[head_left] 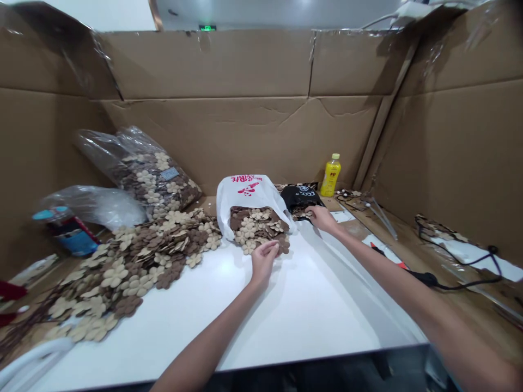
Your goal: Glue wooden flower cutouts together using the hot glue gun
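Observation:
My left hand (pixel 263 262) is in front of a white plastic bag (pixel 226 204) with red print, its thumb and finger pinched at the edge of a dark brown flower-shaped piece (pixel 283 246). Tan and brown flower-shaped pieces (pixel 255 226) fill the mouth of this bag and spill out onto the white table (pixel 302 305). Farther right, my right hand (pixel 322 218) reaches to the mouth of a black bag (pixel 300 195) with white print. Its fingers are closed among similar pieces (pixel 301 213) there; what they grip is too small to make out.
A large heap of flower pieces (pixel 151 250) covers the table's left side, before a clear bag (pixel 159 179) of more. A blue-capped jar (pixel 69 231) leans at far left. A yellow bottle (pixel 330 175) stands behind right. Black cable (pixel 461 284) lies right; cardboard walls (pixel 261 130) enclose everything.

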`<state>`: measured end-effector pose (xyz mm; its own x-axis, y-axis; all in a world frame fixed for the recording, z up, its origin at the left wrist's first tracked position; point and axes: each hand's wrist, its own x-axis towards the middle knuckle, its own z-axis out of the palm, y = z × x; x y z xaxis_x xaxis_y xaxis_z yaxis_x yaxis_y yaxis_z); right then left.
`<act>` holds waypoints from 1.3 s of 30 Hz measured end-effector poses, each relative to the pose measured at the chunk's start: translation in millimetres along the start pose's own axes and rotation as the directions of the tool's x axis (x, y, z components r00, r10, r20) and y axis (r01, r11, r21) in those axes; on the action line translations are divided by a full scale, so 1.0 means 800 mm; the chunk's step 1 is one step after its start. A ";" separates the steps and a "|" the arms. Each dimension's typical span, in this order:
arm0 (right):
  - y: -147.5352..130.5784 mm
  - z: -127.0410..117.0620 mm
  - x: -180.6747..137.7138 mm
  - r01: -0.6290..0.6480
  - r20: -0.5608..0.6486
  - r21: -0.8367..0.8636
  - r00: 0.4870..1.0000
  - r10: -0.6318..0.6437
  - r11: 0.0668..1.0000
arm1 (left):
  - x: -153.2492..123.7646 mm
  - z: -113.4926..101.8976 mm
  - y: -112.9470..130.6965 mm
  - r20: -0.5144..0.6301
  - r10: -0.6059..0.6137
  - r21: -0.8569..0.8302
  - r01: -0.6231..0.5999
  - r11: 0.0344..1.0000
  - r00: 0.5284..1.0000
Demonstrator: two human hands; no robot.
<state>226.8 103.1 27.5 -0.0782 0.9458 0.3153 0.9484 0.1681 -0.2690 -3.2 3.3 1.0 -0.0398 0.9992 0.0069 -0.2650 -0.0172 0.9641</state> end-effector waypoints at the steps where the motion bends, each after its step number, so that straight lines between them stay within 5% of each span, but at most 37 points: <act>1: -0.004 0.013 0.015 -0.019 0.002 -0.006 1.000 0.019 1.000 | 0.000 0.000 0.001 0.001 -0.001 -0.006 0.001 1.000 1.000; 6: -0.012 0.054 0.053 -0.047 -0.008 -0.008 0.999 0.047 0.999 | 0.003 -0.001 -0.001 0.016 -0.030 -0.055 0.031 0.998 0.999; 13: -0.009 0.058 0.054 -0.049 -0.071 -0.004 0.996 0.048 0.999 | 0.000 0.003 0.002 0.003 -0.053 -0.071 0.053 0.996 0.999; 20: 0.005 0.039 0.026 -0.051 -0.262 0.370 0.952 0.156 0.928 | -0.002 0.005 0.001 0.033 -0.051 -0.020 0.052 0.998 0.998; 24: 0.009 0.028 0.008 -0.193 -0.173 0.671 0.898 0.404 0.716 | 0.003 0.002 -0.003 0.027 -0.020 0.014 0.020 1.000 0.999; 28: 0.008 0.019 -0.012 -0.211 -0.132 0.796 0.854 0.503 0.567 | 0.005 0.000 -0.002 0.024 -0.012 0.016 0.012 1.000 1.000; 34: -0.033 0.020 -0.067 -0.189 0.031 0.921 0.907 0.419 0.341 | 0.005 0.002 -0.004 0.029 -0.009 0.019 0.008 1.000 1.000; 39: -0.093 0.030 -0.112 -0.219 0.211 0.976 0.942 0.259 0.002 | 0.006 0.001 -0.009 0.045 0.002 0.000 -0.002 1.000 0.999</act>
<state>156.2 12.8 -2.5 0.1073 0.9936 0.0353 -0.2805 0.0643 -0.9577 -0.7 8.6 -5.4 0.0029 0.9998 0.0208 -0.2650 -0.0193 0.9641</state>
